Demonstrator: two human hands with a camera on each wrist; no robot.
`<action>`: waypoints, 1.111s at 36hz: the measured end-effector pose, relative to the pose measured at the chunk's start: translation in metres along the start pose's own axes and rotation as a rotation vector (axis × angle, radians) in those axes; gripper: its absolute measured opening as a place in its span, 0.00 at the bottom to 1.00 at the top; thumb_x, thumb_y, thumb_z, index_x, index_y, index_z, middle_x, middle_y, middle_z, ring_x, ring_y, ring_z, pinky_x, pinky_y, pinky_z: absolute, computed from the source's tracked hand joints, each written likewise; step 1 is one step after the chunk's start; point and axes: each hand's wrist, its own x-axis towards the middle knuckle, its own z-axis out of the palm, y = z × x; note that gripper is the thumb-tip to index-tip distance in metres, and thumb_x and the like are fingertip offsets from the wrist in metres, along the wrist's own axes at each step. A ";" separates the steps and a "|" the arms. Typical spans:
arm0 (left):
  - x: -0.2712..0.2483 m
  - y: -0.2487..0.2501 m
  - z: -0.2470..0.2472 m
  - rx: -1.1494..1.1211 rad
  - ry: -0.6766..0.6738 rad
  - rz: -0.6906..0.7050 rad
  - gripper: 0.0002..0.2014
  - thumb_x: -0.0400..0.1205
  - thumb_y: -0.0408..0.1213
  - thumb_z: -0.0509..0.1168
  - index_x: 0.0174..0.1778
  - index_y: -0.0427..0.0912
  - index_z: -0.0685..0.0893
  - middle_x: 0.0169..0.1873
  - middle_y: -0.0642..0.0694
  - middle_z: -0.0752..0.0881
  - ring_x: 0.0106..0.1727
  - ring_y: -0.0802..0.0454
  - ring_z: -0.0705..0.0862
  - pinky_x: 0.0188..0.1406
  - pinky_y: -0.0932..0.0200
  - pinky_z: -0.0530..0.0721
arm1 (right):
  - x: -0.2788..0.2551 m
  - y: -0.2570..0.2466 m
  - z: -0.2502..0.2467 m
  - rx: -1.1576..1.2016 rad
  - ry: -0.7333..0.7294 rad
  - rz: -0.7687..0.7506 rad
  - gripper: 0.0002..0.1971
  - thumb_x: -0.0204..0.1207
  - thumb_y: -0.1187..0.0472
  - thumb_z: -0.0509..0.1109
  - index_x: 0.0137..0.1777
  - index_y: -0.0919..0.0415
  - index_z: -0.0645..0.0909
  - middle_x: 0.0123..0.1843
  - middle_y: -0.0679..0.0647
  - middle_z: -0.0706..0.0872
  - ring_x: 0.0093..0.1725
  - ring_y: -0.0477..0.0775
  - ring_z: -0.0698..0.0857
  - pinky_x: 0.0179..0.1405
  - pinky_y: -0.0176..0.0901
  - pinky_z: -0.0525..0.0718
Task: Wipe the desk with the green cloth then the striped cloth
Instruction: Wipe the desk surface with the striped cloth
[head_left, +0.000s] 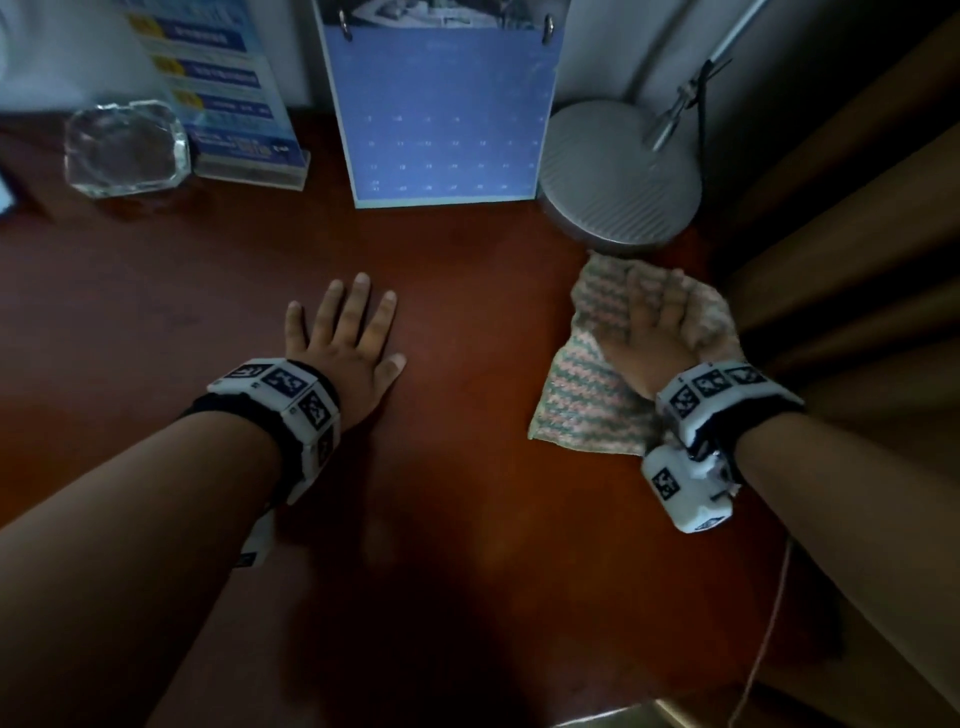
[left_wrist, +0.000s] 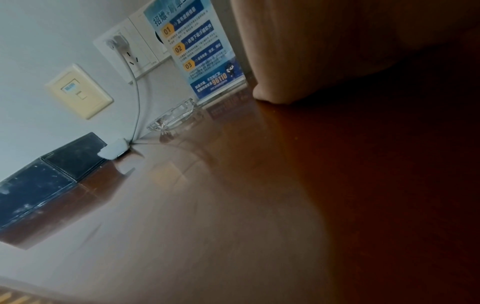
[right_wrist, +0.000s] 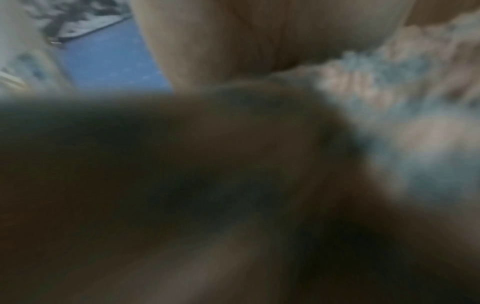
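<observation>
the right hand (head_left: 657, 332) lies on the striped cloth (head_left: 587, 395), fingers bent into the fabric with a fold of it bunched against the palm; the cloth is on the desk (head_left: 467, 467) just before the lamp base (head_left: 618, 176). the left hand (head_left: 348, 343) presses flat on the bare desk, fingers spread and straight, holding nothing. a glass ashtray (head_left: 124, 148), nothing visible in it, sits at the back left beside a leaflet stand (head_left: 228, 104); a calendar (head_left: 441, 119) stands between stand and lamp.
</observation>
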 end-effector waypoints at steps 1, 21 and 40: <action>0.000 0.000 0.001 -0.004 0.003 0.004 0.32 0.82 0.59 0.35 0.83 0.53 0.40 0.83 0.48 0.39 0.83 0.47 0.40 0.78 0.38 0.41 | -0.009 -0.007 0.006 -0.012 -0.005 -0.019 0.41 0.78 0.31 0.51 0.82 0.40 0.32 0.83 0.55 0.26 0.82 0.64 0.30 0.76 0.75 0.35; -0.003 0.000 -0.017 0.010 -0.195 0.010 0.30 0.86 0.56 0.34 0.80 0.53 0.28 0.79 0.49 0.27 0.81 0.47 0.29 0.79 0.36 0.35 | -0.056 -0.029 0.049 -0.057 -0.033 -0.208 0.43 0.68 0.22 0.52 0.76 0.26 0.29 0.81 0.44 0.23 0.81 0.57 0.26 0.72 0.80 0.33; -0.004 0.003 -0.021 -0.008 -0.240 0.005 0.31 0.86 0.56 0.35 0.79 0.52 0.26 0.78 0.48 0.24 0.80 0.46 0.28 0.78 0.35 0.34 | -0.073 -0.017 0.048 0.108 -0.026 0.102 0.42 0.74 0.27 0.52 0.79 0.32 0.30 0.81 0.49 0.21 0.81 0.62 0.27 0.73 0.80 0.39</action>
